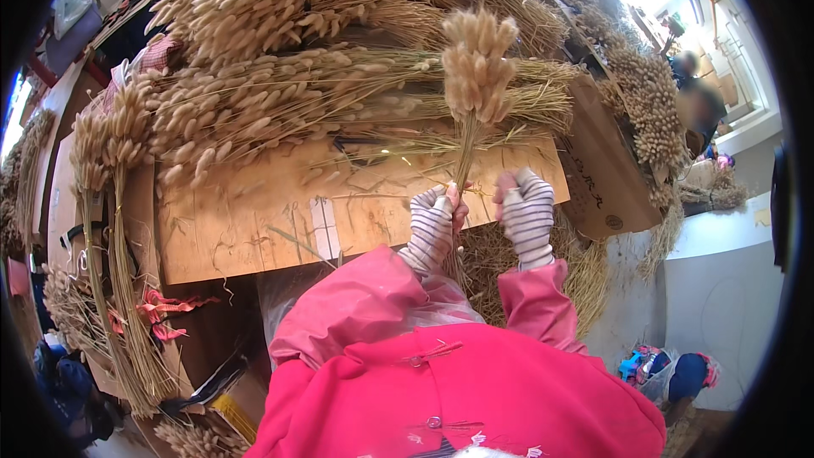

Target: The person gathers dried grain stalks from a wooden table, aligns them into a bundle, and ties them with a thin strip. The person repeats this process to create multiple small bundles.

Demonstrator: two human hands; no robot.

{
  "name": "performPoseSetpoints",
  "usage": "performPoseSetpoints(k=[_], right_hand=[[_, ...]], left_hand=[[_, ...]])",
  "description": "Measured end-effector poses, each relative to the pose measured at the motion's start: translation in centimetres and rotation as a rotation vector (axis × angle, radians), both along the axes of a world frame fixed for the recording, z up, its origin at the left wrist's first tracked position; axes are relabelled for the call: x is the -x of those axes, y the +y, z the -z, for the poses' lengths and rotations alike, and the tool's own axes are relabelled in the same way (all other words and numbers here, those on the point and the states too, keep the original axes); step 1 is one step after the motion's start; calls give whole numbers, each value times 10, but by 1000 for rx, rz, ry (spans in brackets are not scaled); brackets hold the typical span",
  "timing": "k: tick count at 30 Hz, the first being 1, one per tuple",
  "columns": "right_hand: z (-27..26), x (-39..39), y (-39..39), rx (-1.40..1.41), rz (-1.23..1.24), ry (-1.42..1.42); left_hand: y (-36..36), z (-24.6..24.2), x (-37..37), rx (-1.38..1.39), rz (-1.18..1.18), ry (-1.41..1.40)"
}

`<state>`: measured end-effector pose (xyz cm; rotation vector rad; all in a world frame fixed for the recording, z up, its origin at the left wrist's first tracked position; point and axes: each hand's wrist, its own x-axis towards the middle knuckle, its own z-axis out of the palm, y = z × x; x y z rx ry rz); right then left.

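Note:
My left hand [435,222], in a striped fingerless glove, is closed around the stems of an upright bunch of dried bunny tail grass [478,70]. Its fluffy heads stand above the fist, and the lower stems hang down in front of my body. A thin yellowish tie [474,189] runs across the stems at the fist and out towards the right. My right hand [524,210], gloved the same way, is raised just right of the bunch with its fingers curled; whether it holds the end of the tie cannot be told.
Long-stemmed dried grass [254,102] lies heaped along the back of a wooden board [235,216]. Two tied bunches [117,203] stand at the left. A cardboard box [604,165] with writing is at the right, and loose straw [496,267] lies below the board. A blurred person is at the far right.

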<state>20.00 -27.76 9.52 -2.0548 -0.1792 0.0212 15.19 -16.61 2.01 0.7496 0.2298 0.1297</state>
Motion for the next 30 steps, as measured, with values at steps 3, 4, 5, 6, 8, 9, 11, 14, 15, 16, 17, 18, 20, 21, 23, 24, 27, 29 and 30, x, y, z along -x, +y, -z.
performPoseSetpoints(k=[3,4,5,6,8,9,11,14,15,16,17,18,20,21,23,24,27,29,30], right_hand=[[-17,15,44,182,-401,-588],[-15,16,62,399,-393,-677],[-12,17,77,633,-385,-755],[-12,20,81,806,-503,-606],[-6,20,88,755,-549,-770],[-3,21,86,728,-548,-808],[0,23,78,547,-520,-819],[3,26,61,323,-468,-844],[4,28,58,234,-446,-861],[5,30,53,231,-450,-851],[6,32,50,224,-466,-808],[6,34,46,227,-475,-733],[6,38,40,139,-457,-558],[6,40,39,50,-430,-456],[3,44,35,-45,-367,-222],[2,46,35,-61,-372,-192],[-3,46,32,-132,-271,-97],[-5,37,25,-177,-94,18],[-4,30,22,-217,-44,14]], left_hand=[[-5,14,-6,162,-95,-15],[-6,19,-8,266,-90,-42],[-7,25,-10,202,-99,-61],[-8,31,-10,209,-89,-83],[-9,41,-11,198,-80,-109],[-9,45,-11,195,-79,-118],[-8,52,-12,150,-90,-140],[-3,53,-17,38,-135,-203],[-2,52,-18,13,-148,-216],[-1,50,-19,-36,-175,-226],[-1,47,-18,53,-120,-170],[0,44,-17,151,-68,-93],[1,37,-13,151,-17,-54],[3,34,-10,74,-38,-18],[7,28,-7,14,-21,-45],[8,25,-6,3,-23,8],[11,18,-4,16,-33,-8],[15,16,-1,79,11,17],[16,15,-1,104,46,30]])
